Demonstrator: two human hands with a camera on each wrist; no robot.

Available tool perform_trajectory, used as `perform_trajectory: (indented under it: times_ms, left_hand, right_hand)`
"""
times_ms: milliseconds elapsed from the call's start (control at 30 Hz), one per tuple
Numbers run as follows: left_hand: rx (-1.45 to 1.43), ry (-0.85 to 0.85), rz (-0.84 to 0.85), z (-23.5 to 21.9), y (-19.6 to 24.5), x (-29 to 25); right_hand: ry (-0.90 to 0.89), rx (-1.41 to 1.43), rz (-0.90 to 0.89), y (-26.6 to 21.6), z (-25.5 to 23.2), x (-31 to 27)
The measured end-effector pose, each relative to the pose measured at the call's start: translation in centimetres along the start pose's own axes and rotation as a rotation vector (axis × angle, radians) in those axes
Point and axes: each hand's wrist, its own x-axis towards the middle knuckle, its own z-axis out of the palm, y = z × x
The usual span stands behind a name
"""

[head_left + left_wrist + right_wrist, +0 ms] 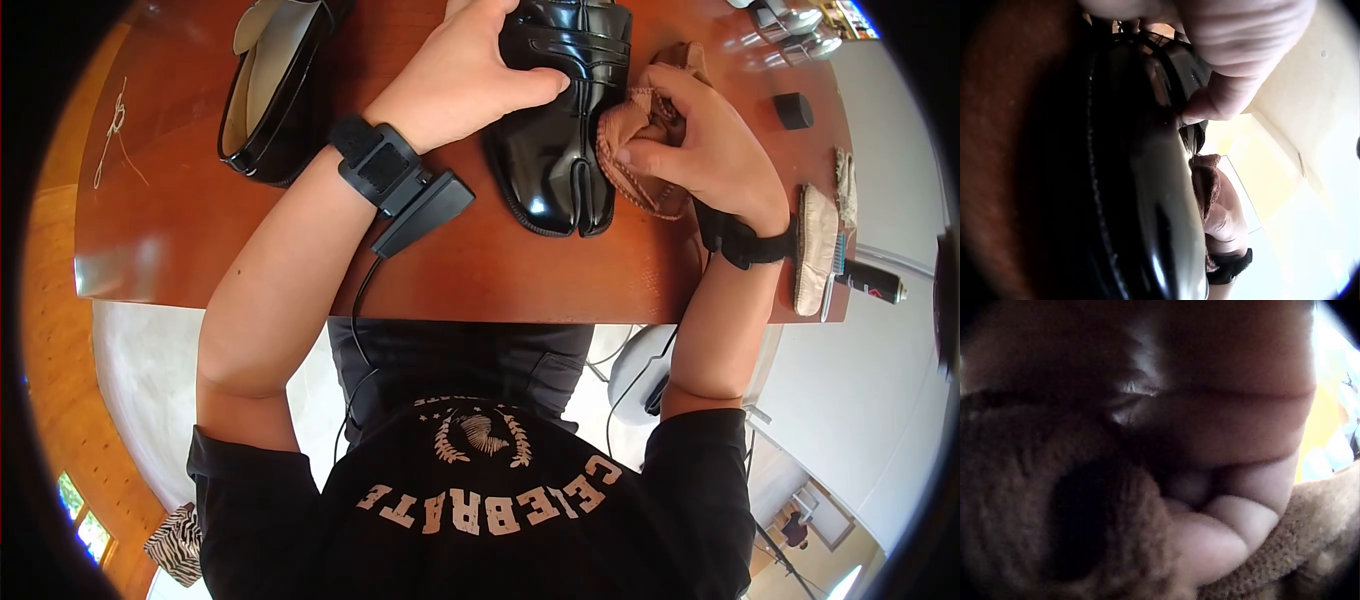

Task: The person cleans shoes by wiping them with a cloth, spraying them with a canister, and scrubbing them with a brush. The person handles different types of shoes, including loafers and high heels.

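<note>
A glossy black split-toe shoe [545, 170] lies on the table, toe toward the person; its side fills much of the left wrist view [1147, 187]. The left hand [470, 80] holds the shoe's upper part, thumb on top near the strap, other fingers mostly hidden at the far side. Against the shoe's right side, the right hand [715, 150] grips a bunched brown cloth [640, 125] with stitched edges. In the right wrist view the fingers [1210, 544] curl into the fuzzy brown cloth [1110, 519].
Another black shoe [265, 95] lies at the left, near a thin string [117, 130]. To the right are a small black block [793, 111], a beige pad [816, 250], a brush [837, 262] and a black can [872, 282]. Clear glassy objects [795, 30] stand at the back right.
</note>
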Motion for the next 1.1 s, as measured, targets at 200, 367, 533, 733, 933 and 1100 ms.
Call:
perform_trajectory:
  times_ms: [200, 367, 533, 733, 933, 1100]
  left_hand:
    - [0.032, 0.015, 0.025, 0.1, -0.7, 0.1]
    - [0.036, 0.013, 0.032, -0.1, 0.2, -0.2]
    - [0.054, 0.019, 0.029, -0.1, 0.0, 0.0]
    - [0.035, 0.030, 0.034, -0.1, -0.1, 0.0]
    - [0.049, 0.023, 0.021, -0.2, -0.1, 0.1]
    - [0.214, 0.069, 0.097, 0.4, -3.0, 0.6]
  right_hand:
    - [0.158, -0.080, -0.135, 1.0, 0.2, 0.2]
    - [0.110, -0.094, -0.056, 1.1, -0.4, 0.3]
    - [0.085, -0.102, -0.052, 0.5, -0.5, 0.0]
    - [0.025, -0.070, -0.013, 0.2, -0.4, 0.1]
    - [0.088, -0.110, -0.016, -0.2, -0.3, 0.4]
    - [0.127, -0.116, -0.040, -0.3, -0.2, 0.5]
